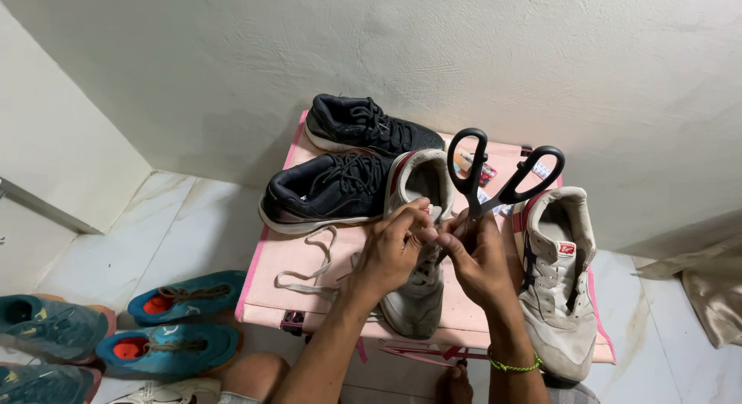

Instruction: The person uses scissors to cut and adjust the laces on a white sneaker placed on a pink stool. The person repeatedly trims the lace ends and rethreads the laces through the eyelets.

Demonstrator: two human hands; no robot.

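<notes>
My left hand (396,246) and my right hand (478,253) meet over a worn white sneaker (421,296) lying on a pink fabric table (270,273). The left fingers pinch something small at the shoe's tongue; I cannot tell what. Black-handled scissors (502,176) stick up from my right hand, handles uppermost, blades hidden in the fist. A loose off-white lace (313,265) trails left of the shoe. The matching white sneaker (558,280), with red and blue stripes, lies to the right.
Two black sneakers (340,161) sit at the table's back left. Blue-and-orange shoes (174,323) lie on the white tiled floor at left. A white wall rises behind. Beige cloth (715,284) lies at the right edge. Small colourful items (479,168) sit behind the scissors.
</notes>
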